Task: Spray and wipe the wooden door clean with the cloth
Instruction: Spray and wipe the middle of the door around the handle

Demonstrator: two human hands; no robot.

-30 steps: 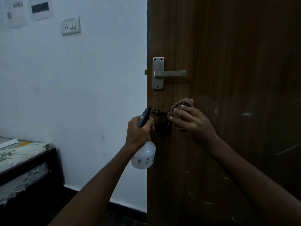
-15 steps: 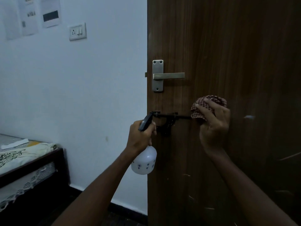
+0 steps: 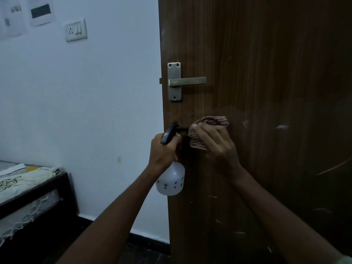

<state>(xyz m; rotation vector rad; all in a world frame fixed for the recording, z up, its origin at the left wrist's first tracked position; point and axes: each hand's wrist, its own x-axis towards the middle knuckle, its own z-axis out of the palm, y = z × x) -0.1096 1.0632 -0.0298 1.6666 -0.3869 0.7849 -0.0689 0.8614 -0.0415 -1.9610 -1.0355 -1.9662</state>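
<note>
The right hand (image 3: 217, 147) is gripping the checked cloth (image 3: 209, 130) with curled fingers and pressing it against the wooden door (image 3: 266, 92) below the lever handle (image 3: 186, 81). Since half a second ago it is lying further left, now covering the black latch (image 3: 182, 130). The left hand (image 3: 163, 151) is still holding the spray bottle (image 3: 171, 180) by its neck, fingers wrapped round, beside the door's edge. Pale scratches are showing lower down.
</note>
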